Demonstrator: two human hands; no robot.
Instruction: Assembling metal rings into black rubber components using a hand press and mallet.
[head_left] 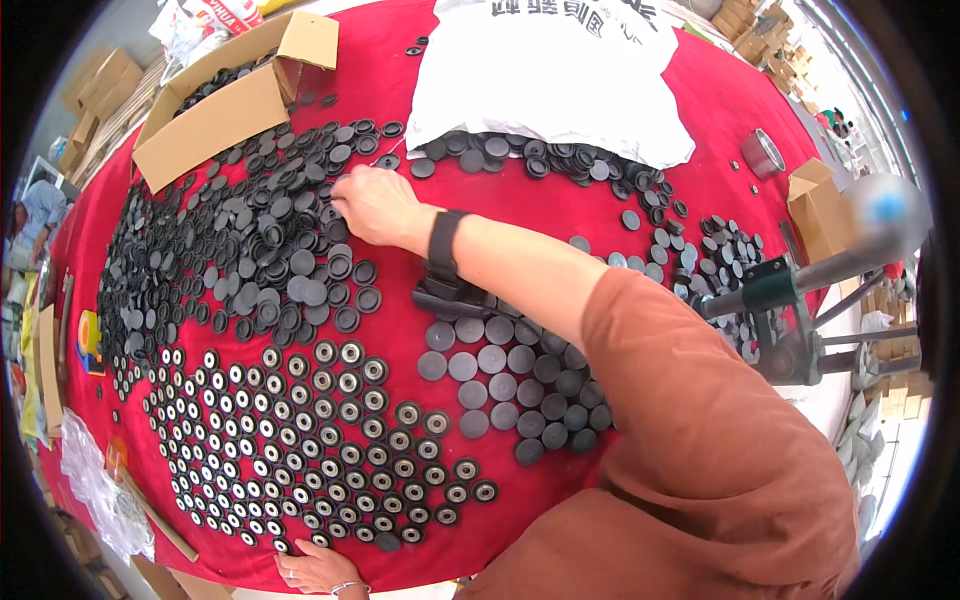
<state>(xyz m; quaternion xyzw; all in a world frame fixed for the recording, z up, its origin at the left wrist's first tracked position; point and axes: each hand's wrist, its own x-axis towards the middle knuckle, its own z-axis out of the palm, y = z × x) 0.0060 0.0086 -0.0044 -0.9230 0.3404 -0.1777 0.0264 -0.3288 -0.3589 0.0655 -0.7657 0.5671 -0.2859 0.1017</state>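
Observation:
My right hand [378, 207] reaches across the red table into a heap of round black plastic caps [270, 235]. Its fingers are bent together at the heap's edge; what lies between them is hidden. A black band is on that wrist. At the near edge my left hand [315, 572], with a ring and a bracelet, rests with fingers apart on the cloth. It is beside the lowest of many black caps with metal bearings [330, 435] set in them, laid out in rows with the metal facing up.
Flat grey-black discs [503, 387] lie right of the rows, partly under my arm. A cardboard box [215, 130] holds more caps. A white sack [550, 85] spills caps. A metal press-like device [775, 300], a steel cup [763, 153] and a tape roll [90, 335] stand around.

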